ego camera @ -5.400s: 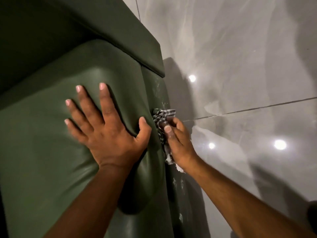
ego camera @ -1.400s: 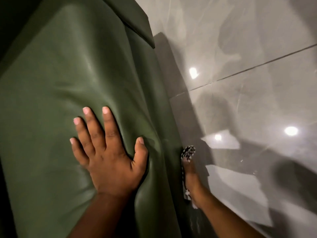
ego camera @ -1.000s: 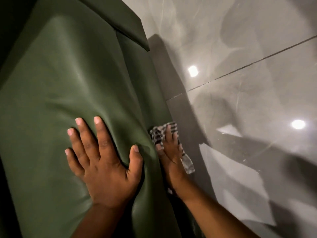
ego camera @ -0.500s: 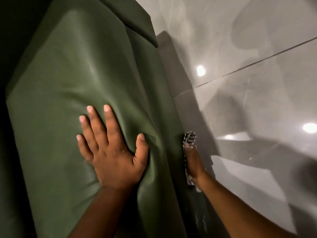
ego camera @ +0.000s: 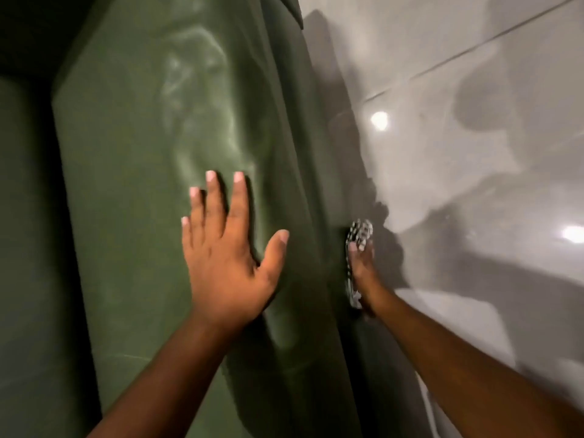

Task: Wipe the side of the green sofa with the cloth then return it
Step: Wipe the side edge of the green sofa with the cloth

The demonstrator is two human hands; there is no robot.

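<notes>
Checked cloth [ego camera: 359, 233] pressed by right hand [ego camera: 363, 269] against green sofa [ego camera: 132, 153] side; left hand [ego camera: 226, 257] flat, empty.

We see the green sofa [ego camera: 151, 128], smooth and faintly glossy, its side dropping steeply; the checked black-and-white cloth [ego camera: 358, 237] lies bunched flat against that side.

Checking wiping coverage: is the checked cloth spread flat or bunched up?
Bunched. The checked cloth shows as a narrow crumpled strip pressed by the right hand against the green sofa side.
</notes>
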